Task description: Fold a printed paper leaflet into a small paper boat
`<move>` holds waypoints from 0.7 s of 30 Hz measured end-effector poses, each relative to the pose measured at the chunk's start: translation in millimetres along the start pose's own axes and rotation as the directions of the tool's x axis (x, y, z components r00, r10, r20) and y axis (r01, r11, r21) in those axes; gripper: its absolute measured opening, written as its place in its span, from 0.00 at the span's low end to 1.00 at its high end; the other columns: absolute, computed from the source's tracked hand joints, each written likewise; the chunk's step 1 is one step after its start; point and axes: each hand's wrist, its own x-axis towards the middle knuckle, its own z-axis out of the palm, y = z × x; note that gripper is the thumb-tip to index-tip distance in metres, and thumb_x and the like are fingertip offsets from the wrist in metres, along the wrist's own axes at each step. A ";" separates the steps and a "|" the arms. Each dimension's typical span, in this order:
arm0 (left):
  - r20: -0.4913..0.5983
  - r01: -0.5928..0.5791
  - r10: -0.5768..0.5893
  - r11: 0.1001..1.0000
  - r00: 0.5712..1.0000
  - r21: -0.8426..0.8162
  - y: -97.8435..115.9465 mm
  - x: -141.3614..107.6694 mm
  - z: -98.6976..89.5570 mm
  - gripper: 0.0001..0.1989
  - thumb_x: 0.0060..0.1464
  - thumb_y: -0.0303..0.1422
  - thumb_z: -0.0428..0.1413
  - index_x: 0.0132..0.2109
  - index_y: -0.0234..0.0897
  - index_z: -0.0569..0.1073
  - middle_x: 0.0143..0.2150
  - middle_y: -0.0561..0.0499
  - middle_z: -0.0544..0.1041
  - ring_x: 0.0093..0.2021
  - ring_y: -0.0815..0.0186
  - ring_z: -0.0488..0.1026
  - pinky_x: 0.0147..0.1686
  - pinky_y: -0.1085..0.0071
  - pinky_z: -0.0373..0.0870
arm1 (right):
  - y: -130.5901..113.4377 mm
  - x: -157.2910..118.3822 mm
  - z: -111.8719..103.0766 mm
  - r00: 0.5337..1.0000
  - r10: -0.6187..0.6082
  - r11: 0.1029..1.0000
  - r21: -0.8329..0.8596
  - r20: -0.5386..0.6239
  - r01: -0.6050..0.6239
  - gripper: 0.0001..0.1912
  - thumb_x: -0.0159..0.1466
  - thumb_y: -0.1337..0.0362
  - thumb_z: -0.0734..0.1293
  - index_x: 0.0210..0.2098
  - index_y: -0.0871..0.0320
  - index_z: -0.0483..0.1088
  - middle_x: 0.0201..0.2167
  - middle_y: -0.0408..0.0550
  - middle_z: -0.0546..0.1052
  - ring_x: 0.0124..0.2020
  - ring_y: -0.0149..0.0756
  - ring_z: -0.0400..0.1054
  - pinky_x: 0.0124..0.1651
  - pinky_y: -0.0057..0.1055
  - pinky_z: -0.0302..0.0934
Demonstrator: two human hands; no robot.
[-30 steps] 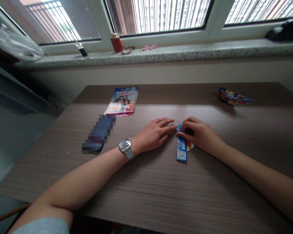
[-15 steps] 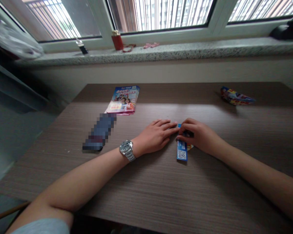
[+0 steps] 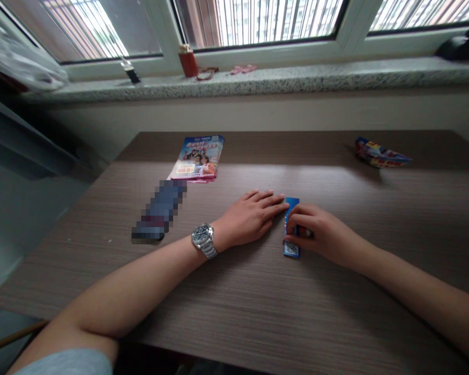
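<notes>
A narrow folded leaflet (image 3: 292, 202), blue with a QR code at its near end, lies on the wooden table. My left hand (image 3: 254, 213) rests flat beside it, fingers spread, the index fingertip touching its left edge near the far end. Over the leaflet's middle and near half curls my right hand (image 3: 312, 226). Its thumb and fingertips are bent together at the leaflet's left edge, and they hide much of the printed face. A metal watch (image 3: 204, 239) is on my left wrist.
A stack of colourful flyers (image 3: 199, 156) lies at the back left, with a pixelated dark phone-like object (image 3: 158, 211) in front. A folded paper shape (image 3: 381, 153) sits at the back right. On the stone windowsill (image 3: 297, 78) stands a red container (image 3: 188, 62).
My right hand has slid toward me along the leaflet, uncovering its far end and partly covering the QR code. The orange-yellow corner at its right no longer shows. My left hand stays put.
</notes>
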 end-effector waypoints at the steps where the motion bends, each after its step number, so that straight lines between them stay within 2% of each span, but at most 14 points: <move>1: 0.002 0.001 -0.001 1.000 1.000 0.001 0.0 -0.1 0.0 0.25 0.68 0.33 0.47 0.69 0.45 0.59 0.72 0.50 0.59 0.71 0.57 0.55 0.69 0.53 0.51 | -1.8 -1.2 -0.2 1.000 -0.009 1.000 -0.008 0.002 0.009 0.04 0.64 0.65 0.70 0.33 0.54 0.71 0.38 0.49 0.74 0.40 0.41 0.68 0.44 0.37 0.65; 7: -0.001 0.000 0.000 1.000 1.000 0.000 -0.3 0.4 0.0 0.25 0.67 0.33 0.47 0.69 0.45 0.60 0.72 0.50 0.59 0.71 0.57 0.56 0.68 0.53 0.51 | -7.5 -4.7 -2.3 1.000 -0.009 1.000 -0.017 0.020 0.010 0.03 0.65 0.65 0.69 0.34 0.54 0.71 0.38 0.49 0.74 0.41 0.42 0.68 0.45 0.39 0.64; 13: -0.002 -0.009 0.009 1.000 1.000 0.003 -0.8 0.3 0.4 0.25 0.67 0.33 0.47 0.70 0.45 0.59 0.72 0.50 0.60 0.71 0.57 0.56 0.68 0.53 0.51 | -5.1 -0.6 1.3 0.991 0.122 0.993 -0.007 -0.047 -0.122 0.04 0.65 0.67 0.68 0.34 0.55 0.68 0.33 0.47 0.73 0.33 0.36 0.68 0.36 0.32 0.63; 21: -0.019 -0.010 0.010 1.000 1.000 0.011 -1.6 0.0 3.2 0.25 0.67 0.34 0.47 0.69 0.45 0.59 0.72 0.50 0.60 0.70 0.57 0.57 0.68 0.54 0.51 | -8.2 -2.1 -0.5 1.000 0.000 0.999 -0.040 0.007 0.000 0.04 0.63 0.64 0.71 0.33 0.54 0.71 0.39 0.49 0.74 0.40 0.41 0.69 0.44 0.38 0.65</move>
